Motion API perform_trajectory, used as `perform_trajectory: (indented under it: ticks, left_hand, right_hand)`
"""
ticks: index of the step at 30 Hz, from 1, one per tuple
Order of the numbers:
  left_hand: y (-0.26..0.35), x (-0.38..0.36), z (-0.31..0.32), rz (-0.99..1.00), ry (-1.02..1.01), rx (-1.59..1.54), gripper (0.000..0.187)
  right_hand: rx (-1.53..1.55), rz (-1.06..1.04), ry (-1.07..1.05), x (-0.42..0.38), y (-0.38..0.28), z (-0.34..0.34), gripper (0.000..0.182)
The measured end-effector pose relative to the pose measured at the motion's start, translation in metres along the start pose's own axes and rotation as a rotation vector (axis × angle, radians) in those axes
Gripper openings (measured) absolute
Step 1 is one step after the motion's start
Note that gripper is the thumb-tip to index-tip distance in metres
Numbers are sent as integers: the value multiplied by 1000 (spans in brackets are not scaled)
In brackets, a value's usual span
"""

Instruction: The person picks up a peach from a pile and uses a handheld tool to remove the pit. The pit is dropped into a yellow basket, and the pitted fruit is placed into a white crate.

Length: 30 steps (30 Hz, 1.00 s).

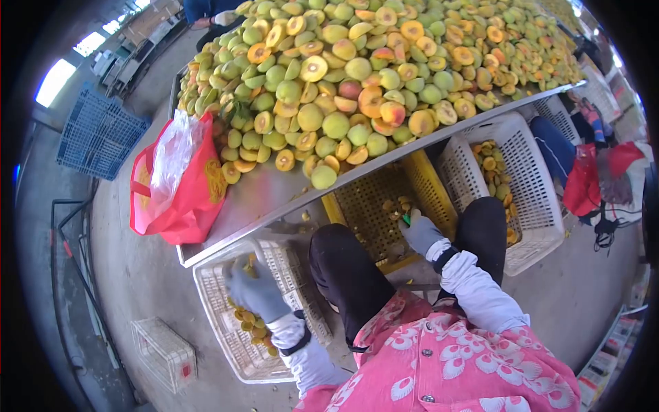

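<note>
My left hand (255, 288), in a grey glove, is over the white crate (223, 343) on the left, which holds cut yellow fruit pieces (251, 325). A yellowish piece shows at its fingers, but blur hides the grip. My right hand (420, 232), also gloved, is closed around a small green-handled tool (406, 219) above the yellow crate (439, 185). Fruit pieces lie in that crate beside the tool. A large heap of green and orange fruit (336, 125), some whole and some halved, covers the metal table (254, 199).
A red bag (195, 202) with clear plastic stands at the table's left corner. Another white crate (532, 199) with fruit pieces is right of my knees. Blue crates (96, 134) and a small white crate (165, 353) are at left. Parts of other people show beyond the table.
</note>
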<state>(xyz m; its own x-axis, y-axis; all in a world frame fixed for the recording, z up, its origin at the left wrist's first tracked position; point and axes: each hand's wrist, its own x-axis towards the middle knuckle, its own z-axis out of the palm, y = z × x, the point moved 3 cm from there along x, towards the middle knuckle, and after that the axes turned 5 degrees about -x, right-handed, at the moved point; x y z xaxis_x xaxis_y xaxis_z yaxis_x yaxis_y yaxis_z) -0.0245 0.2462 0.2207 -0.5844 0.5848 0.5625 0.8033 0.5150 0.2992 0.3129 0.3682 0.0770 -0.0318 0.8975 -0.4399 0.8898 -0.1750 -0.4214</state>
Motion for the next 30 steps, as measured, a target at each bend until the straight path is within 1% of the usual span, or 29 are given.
perform_trajectory:
  ticks: [1,2,3,4,6,7,8,9,10,11,12,14,15,17,19,20,22,23,24,25,26,28,29,30]
  left_hand:
    - [-9,12,-3,-42,83,49,20]
    - [-9,23,8,-48,76,55,20]
    - [-5,33,27,-39,18,-220,23]
    - [2,43,49,-32,-33,-499,27]
    - [27,68,124,-52,-399,-605,41]
    - [53,80,144,25,-358,-503,46]
    - [78,89,162,102,-317,-402,51]
    - [93,101,180,109,-321,-413,51]
    - [103,108,203,79,-481,-249,52]
    - [106,110,219,52,-637,-81,54]
    - [105,110,225,61,-645,-87,54]
    - [95,111,228,-23,-589,-338,46]
    - [90,104,218,6,-525,-507,43]
    - [109,86,155,-285,-773,-863,44]
    - [121,49,115,73,-848,-947,47]
    - [128,33,98,62,-861,-945,47]
    - [158,4,53,631,-661,-1083,37]
    - [166,-8,38,633,-661,-1086,37]
    - [167,-16,33,65,-878,-1462,38]
    - [166,-26,34,-569,-1053,-1760,40]
    - [165,-25,35,-559,-1057,-1762,40]
    - [163,-29,44,-733,-1164,-1791,45]
    - [170,-31,37,-630,-1086,-1866,44]
    - [173,-33,39,-623,-1076,-1874,44]
  right_hand:
    - [57,-38,-19,-4,-8,-1,36]
    - [112,-72,-33,-5,-15,0,34]
    - [174,-84,-6,0,-17,13,32]
    - [166,-83,-11,-6,-25,7,32]
    - [259,-255,-55,-25,-46,-14,32]
    - [357,-310,-11,-27,-42,-11,34]
    - [357,-305,2,-25,-36,-8,34]
    - [424,-266,-48,-24,-30,-3,34]
    - [492,-225,-101,-24,-25,-1,34]
    - [493,-142,-149,-26,-25,-7,35]
    - [495,-130,-142,-26,-27,-14,35]
    - [442,-153,-63,-27,-37,-29,36]
    - [447,-142,-63,-30,-49,-40,36]
    - [538,-279,54,-37,-86,-71,36]
    - [787,-155,-65,-38,-111,-76,34]
    - [782,-141,-74,-42,-118,-81,34]
    - [1527,-53,-623,-55,-134,-78,31]
    - [1527,-53,-620,-58,-134,-76,31]
    - [1447,-100,-506,-59,-133,-75,30]
    - [1367,-147,-389,-60,-132,-73,30]
    - [1371,-152,-381,-65,-132,-68,30]
    - [1396,-251,-316,-76,-133,-63,31]
    - [1374,-260,-242,-84,-133,-71,28]
    - [1368,-271,-243,-89,-130,-77,28]
